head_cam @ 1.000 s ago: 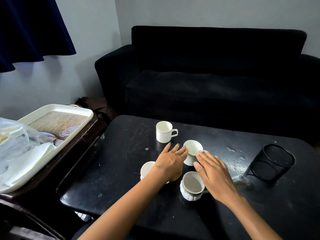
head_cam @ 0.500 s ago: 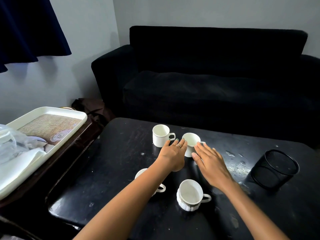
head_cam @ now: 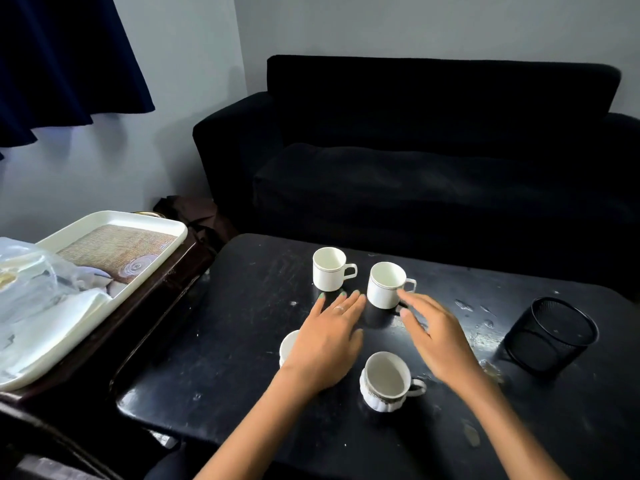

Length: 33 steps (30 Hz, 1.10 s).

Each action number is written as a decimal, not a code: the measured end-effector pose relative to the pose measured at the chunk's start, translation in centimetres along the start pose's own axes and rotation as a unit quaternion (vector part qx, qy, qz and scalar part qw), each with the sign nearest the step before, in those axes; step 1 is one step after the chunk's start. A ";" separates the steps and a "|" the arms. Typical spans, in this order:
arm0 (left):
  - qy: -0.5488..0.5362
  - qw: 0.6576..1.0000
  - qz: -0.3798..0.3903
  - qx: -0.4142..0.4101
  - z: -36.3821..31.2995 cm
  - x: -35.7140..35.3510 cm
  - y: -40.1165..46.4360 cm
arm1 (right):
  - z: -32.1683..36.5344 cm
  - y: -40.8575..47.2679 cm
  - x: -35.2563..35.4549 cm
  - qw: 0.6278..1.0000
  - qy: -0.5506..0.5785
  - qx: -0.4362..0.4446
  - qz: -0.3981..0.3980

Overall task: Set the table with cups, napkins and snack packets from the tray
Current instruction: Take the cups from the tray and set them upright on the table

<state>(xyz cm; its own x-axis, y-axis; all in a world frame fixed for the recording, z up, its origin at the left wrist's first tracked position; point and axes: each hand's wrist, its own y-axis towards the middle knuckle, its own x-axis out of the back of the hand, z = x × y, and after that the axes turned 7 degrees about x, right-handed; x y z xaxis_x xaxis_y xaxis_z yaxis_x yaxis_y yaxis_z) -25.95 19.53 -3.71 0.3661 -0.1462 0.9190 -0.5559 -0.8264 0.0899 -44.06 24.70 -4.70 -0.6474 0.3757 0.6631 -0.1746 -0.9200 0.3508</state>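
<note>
Several white cups stand upright on the black table (head_cam: pixel 242 341). One plain cup (head_cam: pixel 329 273) is at the back left, a second plain cup (head_cam: pixel 385 285) beside it on the right. A ribbed cup (head_cam: pixel 386 381) stands nearest me, and another cup (head_cam: pixel 288 346) is mostly hidden behind my left hand (head_cam: pixel 329 337). My left hand hovers flat with straight fingers just short of the back cups. My right hand (head_cam: pixel 436 337) is open, fingers spread, just right of the second cup and apart from it. The white tray (head_cam: pixel 152 268) on the left holds white napkins (head_cam: pixel 52 327) and a plastic bag (head_cam: pixel 27 271).
A black mesh pen holder (head_cam: pixel 550 332) stands at the table's right side. A black sofa (head_cam: pixel 433 161) runs behind the table. The tray rests on a dark wooden side table (head_cam: pixel 138 323) at the left. A dark curtain (head_cam: pixel 59 60) hangs top left.
Both hands pushed the second plain cup away to a spot beside the back left cup, then let go and drew back slightly. The other cups stayed put.
</note>
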 end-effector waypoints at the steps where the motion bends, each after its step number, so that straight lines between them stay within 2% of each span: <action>1: -0.034 0.998 -0.039 0.022 0.2 -0.1 -1.7 | 0.8 -1.0 -0.3 0.999 0.003 0.020 -0.025; 2: -0.057 0.994 -0.078 0.046 0.3 -0.4 -3.0 | 1.7 -1.9 -0.5 0.998 -0.004 0.040 -0.040; 4: -0.075 0.982 -0.138 0.101 1.7 0.5 -8.9 | 6.4 -5.2 -2.6 0.996 -0.005 0.087 -0.018; 7: -0.091 0.973 -0.167 0.133 2.3 -1.2 -10.6 | 7.8 -6.9 -4.8 0.992 -0.017 0.125 0.015; 15: -0.048 0.987 -0.064 0.141 4.9 -2.5 -13.2 | 8.5 -9.3 -8.8 0.974 -0.138 0.159 0.085; 18: -0.028 0.990 -0.051 0.130 5.0 -2.6 -13.3 | 8.6 -9.5 -9.1 0.967 -0.182 0.148 0.103; 25: -0.005 0.990 -0.020 0.137 5.3 -2.3 -12.3 | 8.7 -9.2 -9.8 0.952 -0.256 0.147 0.086; 30: 0.015 0.990 -0.015 0.139 5.9 -1.9 -10.3 | 8.3 -7.6 -10.2 0.950 -0.240 0.124 0.158; 33: 0.034 0.990 -0.007 0.138 6.2 -1.8 -9.0 | 8.0 -6.4 -10.4 0.947 -0.252 0.110 0.169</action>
<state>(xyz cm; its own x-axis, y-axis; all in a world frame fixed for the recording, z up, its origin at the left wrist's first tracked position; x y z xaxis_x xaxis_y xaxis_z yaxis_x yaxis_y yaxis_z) -16.99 23.89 -8.54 0.3153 -0.1045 0.9432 -0.3227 -0.9465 0.0030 -30.26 27.60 -8.52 -0.1937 0.1200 0.9737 0.1733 -0.9727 0.1544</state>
